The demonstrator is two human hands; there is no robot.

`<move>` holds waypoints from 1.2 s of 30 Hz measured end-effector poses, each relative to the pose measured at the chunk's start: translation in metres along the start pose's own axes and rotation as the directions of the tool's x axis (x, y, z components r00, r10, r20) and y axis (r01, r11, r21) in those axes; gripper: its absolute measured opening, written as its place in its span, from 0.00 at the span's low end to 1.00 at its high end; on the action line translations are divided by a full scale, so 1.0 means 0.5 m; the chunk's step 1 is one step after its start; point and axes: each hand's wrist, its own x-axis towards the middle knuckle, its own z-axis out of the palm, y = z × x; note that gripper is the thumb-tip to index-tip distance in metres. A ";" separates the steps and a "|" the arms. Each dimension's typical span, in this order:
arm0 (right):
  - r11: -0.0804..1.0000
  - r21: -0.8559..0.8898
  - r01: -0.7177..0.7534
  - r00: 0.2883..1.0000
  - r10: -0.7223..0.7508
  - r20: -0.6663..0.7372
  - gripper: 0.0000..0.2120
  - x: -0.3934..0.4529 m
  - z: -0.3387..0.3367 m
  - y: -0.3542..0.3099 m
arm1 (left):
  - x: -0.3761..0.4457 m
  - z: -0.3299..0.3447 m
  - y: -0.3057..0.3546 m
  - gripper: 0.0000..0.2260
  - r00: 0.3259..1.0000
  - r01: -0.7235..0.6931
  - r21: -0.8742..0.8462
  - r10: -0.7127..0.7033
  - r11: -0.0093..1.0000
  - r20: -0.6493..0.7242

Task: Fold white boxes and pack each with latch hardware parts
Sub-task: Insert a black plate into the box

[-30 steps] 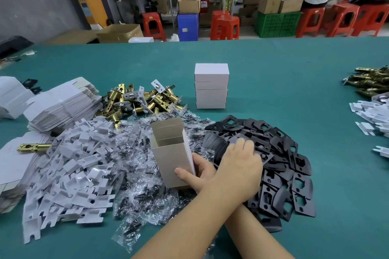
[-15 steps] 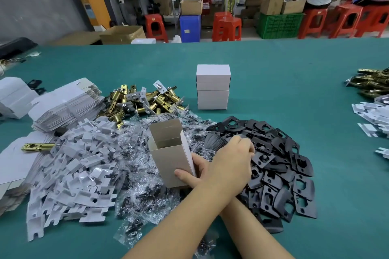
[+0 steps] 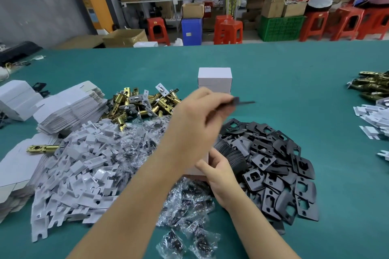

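- Two stacks of flat unfolded boxes (image 3: 69, 109) lie at the far left of the green table (image 3: 294, 82), with one brass latch (image 3: 42, 149) lying on the nearer stack.
- Next to them is a big heap of white card inserts (image 3: 80, 166). Behind that heap is a pile of brass latches (image 3: 143, 105).
- Small clear bags of screws (image 3: 185, 202) are spread across the middle, reaching down to the near edge.
- Left hand (image 3: 197, 115): a second ago it was down on the black plates. Now it is lifted above the middle of the table, its fingers pinching one black plate (image 3: 242, 102) that sticks out to the right, blurred by motion.
- The folded box (image 3: 193, 172) being packed is mostly hidden behind the left forearm, with only a white strip showing. It stands among the bags, where it was before.
- Right hand (image 3: 219, 168): its fingers are wrapped round the box's right side, steadying it.
- Finished white boxes (image 3: 214, 79) are stacked behind the hands.
- On the right is the pile of black plates (image 3: 273, 164), touching the right hand.
- What this means: a plate has been picked, and dropping it into the box looks like the next step.
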 end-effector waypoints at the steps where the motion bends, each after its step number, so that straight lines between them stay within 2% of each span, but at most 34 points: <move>1: 1.000 0.018 0.012 1.000 -0.012 0.002 0.16 -0.005 -0.001 -0.005 | 0.001 -0.016 -0.014 0.09 0.999 0.031 0.027 -0.031 0.999 -0.011; 7: 0.999 0.052 0.009 1.000 -0.009 0.002 0.18 -0.013 -0.001 -0.019 | -0.008 -0.093 -0.102 0.06 0.978 0.188 0.181 -0.200 0.965 0.053; 10: 0.999 0.039 0.015 1.000 -0.015 -0.003 0.19 -0.011 0.000 -0.018 | -0.015 -0.109 -0.121 0.10 0.971 0.212 0.253 -0.233 0.944 0.056; 16: 0.999 0.024 0.027 0.999 -0.028 0.034 0.21 -0.010 0.000 -0.014 | -0.015 -0.099 -0.124 0.07 0.987 0.146 0.353 -0.163 0.924 0.018; 19: 0.999 0.023 0.047 0.997 -0.048 0.066 0.21 -0.010 0.001 -0.012 | -0.012 -0.090 -0.113 0.10 0.977 0.123 0.394 -0.181 0.911 0.114; 22: 0.998 0.008 0.058 0.995 -0.059 0.084 0.19 -0.010 0.002 -0.013 | -0.009 -0.074 -0.107 0.08 0.963 0.055 0.500 -0.179 0.864 0.203; 26: 0.998 0.003 0.061 0.996 -0.061 0.071 0.18 -0.008 -0.002 -0.015 | -0.007 -0.065 -0.108 0.06 0.980 0.056 0.448 -0.135 0.892 0.148; 33: 0.998 0.034 0.059 0.995 -0.062 0.073 0.19 -0.007 -0.005 -0.015 | -0.002 -0.060 -0.115 0.08 0.937 0.152 0.455 -0.274 0.877 0.215; 36: 0.997 0.042 0.058 0.995 -0.061 0.075 0.19 -0.007 -0.007 -0.014 | -0.006 -0.055 -0.114 0.08 0.901 0.156 0.481 -0.324 0.863 0.288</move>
